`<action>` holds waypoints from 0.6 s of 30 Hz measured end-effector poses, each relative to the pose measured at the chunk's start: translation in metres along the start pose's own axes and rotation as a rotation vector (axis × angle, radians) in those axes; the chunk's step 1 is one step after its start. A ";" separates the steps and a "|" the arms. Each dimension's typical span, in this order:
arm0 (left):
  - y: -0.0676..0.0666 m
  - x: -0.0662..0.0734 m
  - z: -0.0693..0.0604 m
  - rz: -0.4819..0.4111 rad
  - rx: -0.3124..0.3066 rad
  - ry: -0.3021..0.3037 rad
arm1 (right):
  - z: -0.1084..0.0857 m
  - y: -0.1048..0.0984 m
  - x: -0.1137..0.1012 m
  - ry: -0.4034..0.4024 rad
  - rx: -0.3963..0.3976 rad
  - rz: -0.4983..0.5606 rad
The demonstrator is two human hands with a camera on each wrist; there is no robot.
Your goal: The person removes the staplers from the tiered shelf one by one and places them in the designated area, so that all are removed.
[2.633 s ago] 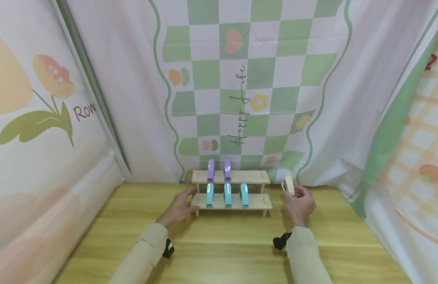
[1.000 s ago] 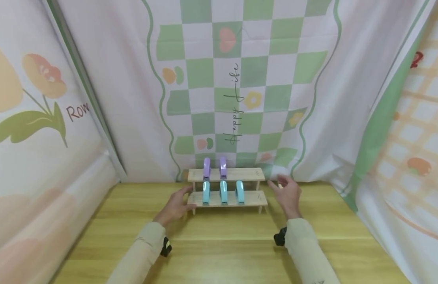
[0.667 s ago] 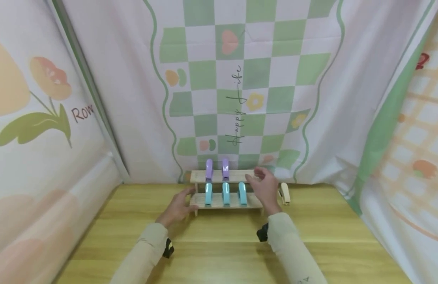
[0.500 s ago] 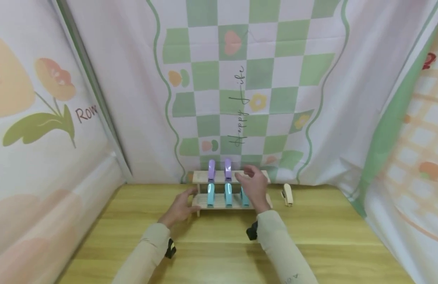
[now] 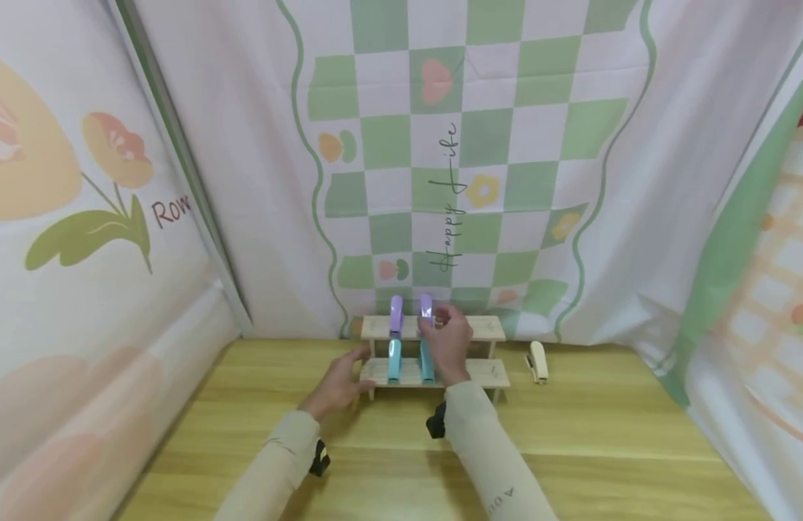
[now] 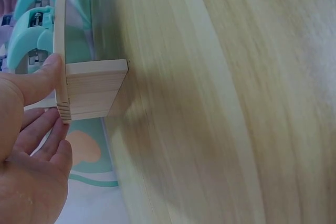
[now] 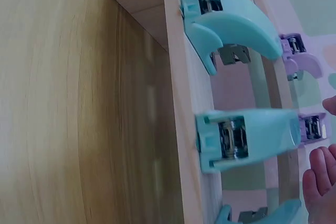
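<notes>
A small two-tier wooden rack (image 5: 489,374) stands at the back of the table. On its upper shelf are two purple staplers, the left one (image 5: 396,313) and the right one (image 5: 427,307). The lower shelf bears teal staplers (image 5: 394,360); the rightmost is hidden behind my right hand in the head view. My left hand (image 5: 337,385) grips the lower shelf's left end, thumb (image 6: 44,80) on the board and fingers beyond its end. My right hand (image 5: 449,343) reaches over the lower shelf, thumb and fingers spread about the right purple stapler (image 7: 313,127), with gaps showing in the right wrist view.
A cream stapler (image 5: 537,363) stands on the wooden table (image 5: 388,463), right of the rack. Behind the rack hangs a green-and-white checked curtain (image 5: 440,188). Printed cloth walls close off the left and right sides.
My right hand has set the cream stapler down on the table, let go of it, and moved left across the rack to the right purple stapler. The left hand stays at the rack.
</notes>
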State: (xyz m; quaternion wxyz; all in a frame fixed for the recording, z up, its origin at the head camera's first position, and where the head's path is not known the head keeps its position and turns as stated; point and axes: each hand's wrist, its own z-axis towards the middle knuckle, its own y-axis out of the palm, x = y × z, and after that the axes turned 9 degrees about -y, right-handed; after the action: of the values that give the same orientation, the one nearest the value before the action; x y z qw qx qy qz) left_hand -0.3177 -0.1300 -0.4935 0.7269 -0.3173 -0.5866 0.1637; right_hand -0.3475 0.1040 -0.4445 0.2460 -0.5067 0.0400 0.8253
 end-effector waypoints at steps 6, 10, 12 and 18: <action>0.000 0.002 0.000 0.001 0.003 -0.004 | 0.002 0.007 0.000 0.001 0.035 -0.042; 0.001 0.002 0.000 0.012 0.005 0.000 | 0.004 0.008 -0.002 0.006 0.049 -0.075; 0.001 0.001 0.000 0.015 0.005 -0.001 | 0.006 0.008 -0.003 0.010 0.048 -0.087; -0.001 0.001 0.000 0.019 0.007 -0.003 | 0.011 0.004 0.000 0.012 0.032 -0.122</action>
State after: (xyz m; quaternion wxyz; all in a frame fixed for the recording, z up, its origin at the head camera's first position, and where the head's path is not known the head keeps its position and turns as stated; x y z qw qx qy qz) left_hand -0.3173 -0.1301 -0.4920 0.7256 -0.3199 -0.5841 0.1731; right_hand -0.3585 0.1039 -0.4403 0.3038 -0.5093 0.0239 0.8049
